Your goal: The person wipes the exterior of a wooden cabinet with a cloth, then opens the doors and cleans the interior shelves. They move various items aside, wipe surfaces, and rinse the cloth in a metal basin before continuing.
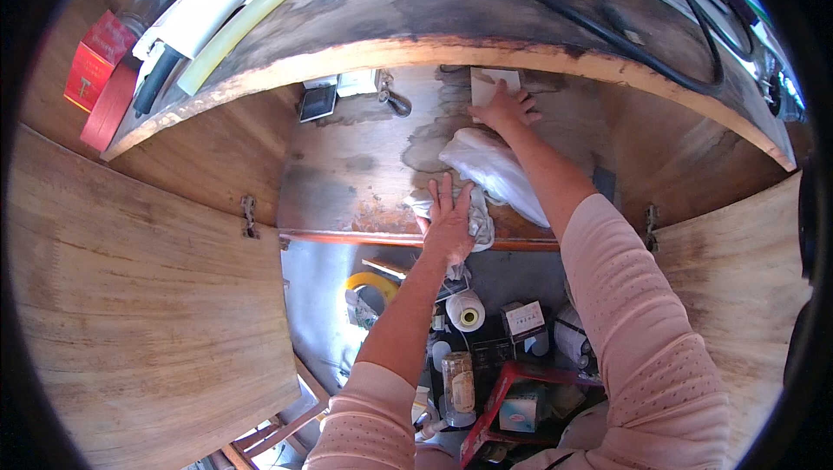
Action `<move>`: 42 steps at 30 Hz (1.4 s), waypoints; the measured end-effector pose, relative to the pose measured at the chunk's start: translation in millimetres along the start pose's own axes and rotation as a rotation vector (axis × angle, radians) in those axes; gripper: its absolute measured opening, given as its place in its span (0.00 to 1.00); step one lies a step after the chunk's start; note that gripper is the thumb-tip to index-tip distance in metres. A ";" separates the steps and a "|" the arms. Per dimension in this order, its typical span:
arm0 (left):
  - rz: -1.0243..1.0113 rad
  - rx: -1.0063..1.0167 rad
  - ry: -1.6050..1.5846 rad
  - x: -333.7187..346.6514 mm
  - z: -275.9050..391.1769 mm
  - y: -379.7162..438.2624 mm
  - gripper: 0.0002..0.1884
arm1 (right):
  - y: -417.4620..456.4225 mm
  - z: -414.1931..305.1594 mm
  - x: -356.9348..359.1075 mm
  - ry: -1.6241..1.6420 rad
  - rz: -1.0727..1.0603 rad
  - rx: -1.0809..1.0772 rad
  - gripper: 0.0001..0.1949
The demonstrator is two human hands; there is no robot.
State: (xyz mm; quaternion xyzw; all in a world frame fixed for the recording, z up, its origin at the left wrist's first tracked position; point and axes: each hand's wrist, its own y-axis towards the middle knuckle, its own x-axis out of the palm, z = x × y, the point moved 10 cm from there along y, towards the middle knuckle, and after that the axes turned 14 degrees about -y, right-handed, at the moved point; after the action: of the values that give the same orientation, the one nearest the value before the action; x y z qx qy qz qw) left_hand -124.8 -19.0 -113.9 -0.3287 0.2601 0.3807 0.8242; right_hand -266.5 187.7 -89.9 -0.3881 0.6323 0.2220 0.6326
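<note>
My left hand (449,226) lies palm down with fingers spread on a crumpled whitish cloth (481,222) at the cabinet floor's front edge. Part of the cloth hangs over that edge. Farther in, my right hand (506,107) touches a flat white box (485,82) near the back. The thumb is at the box's near left and the other fingers spread to its right; whether they grip it is unclear. A clear plastic bag (494,167) with whitish contents lies between my hands, partly hidden by my right forearm. The wooden cabinet floor (351,170) is stained.
An upper shelf (390,53) with cables (586,21) overhangs the compartment. Wooden doors (150,288) stand open on both sides. A dark-handled object (395,104) and small boxes (317,103) sit inside at back left. Below are a tape roll (371,281), a thread spool (465,310) and a jar (459,385).
</note>
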 end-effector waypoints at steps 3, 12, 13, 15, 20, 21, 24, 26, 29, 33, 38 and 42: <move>0.038 0.019 0.044 -1.6 -10.3 2.5 0.44 | -2.8 -4.8 -11.2 -0.011 0.035 -0.015 0.62; 0.053 0.057 -0.025 2.3 0.7 4.6 0.50 | 42.3 61.3 13.8 0.940 -0.420 -0.169 0.49; 0.075 0.044 -0.043 -2.2 -9.3 1.1 0.50 | 8.4 37.7 9.8 1.000 -0.708 -0.282 0.45; 0.080 0.034 -0.005 -4.8 -15.3 -1.7 0.46 | -51.5 19.0 -5.8 0.863 -0.730 -0.446 0.40; 0.055 0.041 -0.005 6.3 -2.3 7.5 0.46 | -80.2 62.6 8.2 -0.228 -0.117 -0.378 0.51; 0.068 0.045 -0.019 4.2 -3.5 6.9 0.45 | -92.1 57.8 7.9 -0.236 -0.110 -0.351 0.51; 0.119 0.068 -0.045 -0.1 -10.8 5.7 0.44 | -129.1 45.0 -1.5 -0.149 -0.105 -0.320 0.50; 0.129 0.080 0.011 4.5 -26.4 16.0 0.42 | -143.0 32.9 -4.8 0.051 -0.124 -0.375 0.47; 0.220 0.192 -0.191 -7.8 -6.3 9.7 0.37 | -154.4 50.8 -28.3 0.215 -0.024 -0.328 0.37; 0.390 0.214 -1.089 -34.1 -28.0 -26.4 0.29 | -221.8 16.2 -47.4 1.117 -0.592 -0.352 0.30; -0.001 0.277 -2.065 -43.2 -3.3 -68.1 0.27 | -303.1 -28.6 -56.4 1.163 -0.685 -0.521 0.30; -0.048 0.217 -2.196 -60.5 -20.9 -147.8 0.22 | -360.3 -55.6 -35.8 1.275 -0.904 -0.622 0.24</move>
State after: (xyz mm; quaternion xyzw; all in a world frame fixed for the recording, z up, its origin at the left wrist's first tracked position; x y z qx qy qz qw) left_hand -45.3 -135.1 -35.5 0.2575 -0.5879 0.4247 0.6385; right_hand -26.9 -63.9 26.2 -0.8118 0.5623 -0.1506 0.0466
